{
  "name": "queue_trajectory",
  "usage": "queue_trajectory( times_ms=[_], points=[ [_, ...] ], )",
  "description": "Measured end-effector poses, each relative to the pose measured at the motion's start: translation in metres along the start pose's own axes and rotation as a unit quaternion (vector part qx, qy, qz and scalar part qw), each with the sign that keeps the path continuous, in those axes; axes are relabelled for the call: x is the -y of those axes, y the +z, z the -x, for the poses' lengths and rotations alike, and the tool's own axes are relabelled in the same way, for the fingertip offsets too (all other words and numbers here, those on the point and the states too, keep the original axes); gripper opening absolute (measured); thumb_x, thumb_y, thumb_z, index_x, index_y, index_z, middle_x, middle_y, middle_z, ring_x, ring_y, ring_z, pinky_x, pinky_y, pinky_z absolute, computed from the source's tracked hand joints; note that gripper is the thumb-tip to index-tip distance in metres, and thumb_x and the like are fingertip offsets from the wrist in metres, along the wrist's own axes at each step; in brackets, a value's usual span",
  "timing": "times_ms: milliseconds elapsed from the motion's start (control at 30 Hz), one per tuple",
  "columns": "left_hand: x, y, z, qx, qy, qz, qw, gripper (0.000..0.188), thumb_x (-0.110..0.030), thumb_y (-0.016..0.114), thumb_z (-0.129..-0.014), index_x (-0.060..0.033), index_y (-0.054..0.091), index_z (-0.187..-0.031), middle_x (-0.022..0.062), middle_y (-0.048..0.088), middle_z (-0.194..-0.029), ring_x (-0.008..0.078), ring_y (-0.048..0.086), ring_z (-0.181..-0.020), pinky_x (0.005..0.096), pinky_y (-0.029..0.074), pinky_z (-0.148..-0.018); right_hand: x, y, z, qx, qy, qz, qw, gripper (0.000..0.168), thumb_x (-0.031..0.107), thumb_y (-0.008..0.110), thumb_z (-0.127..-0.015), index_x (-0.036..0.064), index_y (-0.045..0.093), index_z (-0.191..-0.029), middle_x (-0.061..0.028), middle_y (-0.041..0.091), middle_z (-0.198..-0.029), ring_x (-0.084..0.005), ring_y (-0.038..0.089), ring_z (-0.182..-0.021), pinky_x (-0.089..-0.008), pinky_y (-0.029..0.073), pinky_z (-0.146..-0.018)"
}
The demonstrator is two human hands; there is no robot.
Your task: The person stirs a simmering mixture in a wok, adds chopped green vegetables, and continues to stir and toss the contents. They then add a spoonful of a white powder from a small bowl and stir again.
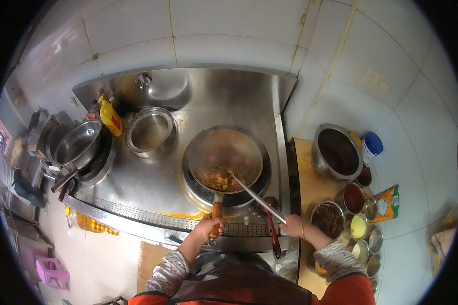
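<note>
A steel wok [234, 143] sits tilted on the round burner at the right part of the stove. My left hand [209, 227] is closed around its wooden handle [216, 213]. Chopped vegetables in reddish sauce [221, 179] lie in the lower part of the wok. My right hand [293, 225] grips a long metal cooking utensil [258, 199], whose far end is among the food; its head is hidden there. A dark red-handled ladle [274, 232] lies across the stove's front edge, just left of my right hand.
A steel pot [150, 133] with liquid stands left of the burner, beside a yellow bottle [111, 118]. Stacked pans [78, 143] occupy the far left. On the right counter [305, 198] are a large steel pot [337, 152], several seasoning bowls [328, 219] and an orange-green packet [386, 204].
</note>
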State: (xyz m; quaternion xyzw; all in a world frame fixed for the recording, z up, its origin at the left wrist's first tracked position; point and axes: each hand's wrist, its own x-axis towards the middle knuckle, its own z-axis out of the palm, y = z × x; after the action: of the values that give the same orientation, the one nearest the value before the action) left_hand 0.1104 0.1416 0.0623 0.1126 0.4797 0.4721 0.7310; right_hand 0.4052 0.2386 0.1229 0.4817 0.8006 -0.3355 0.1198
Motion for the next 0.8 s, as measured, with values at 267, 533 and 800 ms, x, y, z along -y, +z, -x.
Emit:
queue_trajectory(
  times_ms=[267, 533, 800],
  points=[
    [0.007, 0.007, 0.078, -0.005, 0.000, -0.045, 0.999, 0.015, -0.002, 0.051, -0.072, -0.0022, 0.042, -0.085, 0.0062, 0.048, -0.060, 0.0152, 0.048, -0.047, 0.0281, 0.043, -0.040, 0.006, -0.023, 0.017, -0.030, 0.001, 0.029, 0.999, 0.030, 0.024, 0.051, -0.079, -0.004, 0.047, -0.089, -0.0222, 0.057, -0.076, -0.0358, 0.057, -0.072, -0.0413, 0.045, -0.064],
    [-0.010, 0.029, 0.046, 0.000, 0.005, -0.019, 1.000, 0.011, -0.006, 0.050, -0.073, -0.0035, 0.043, -0.081, 0.0054, 0.048, -0.058, 0.0145, 0.048, -0.046, 0.0278, 0.043, -0.041, 0.005, -0.038, 0.006, -0.023, 0.033, 0.092, 0.995, 0.031, 0.027, 0.051, -0.079, -0.003, 0.048, -0.087, -0.0197, 0.058, -0.070, -0.0333, 0.058, -0.069, -0.0411, 0.046, -0.063],
    [-0.011, 0.015, 0.080, 0.023, -0.009, 0.003, 1.000, 0.013, -0.003, 0.052, -0.072, -0.0026, 0.044, -0.082, 0.0060, 0.048, -0.058, 0.0154, 0.048, -0.046, 0.0270, 0.042, -0.042, 0.012, -0.070, 0.052, 0.042, -0.017, 0.016, 0.999, 0.030, 0.026, 0.050, -0.080, -0.003, 0.048, -0.085, -0.0224, 0.057, -0.079, -0.0364, 0.056, -0.075, -0.0422, 0.044, -0.064]
  ],
)
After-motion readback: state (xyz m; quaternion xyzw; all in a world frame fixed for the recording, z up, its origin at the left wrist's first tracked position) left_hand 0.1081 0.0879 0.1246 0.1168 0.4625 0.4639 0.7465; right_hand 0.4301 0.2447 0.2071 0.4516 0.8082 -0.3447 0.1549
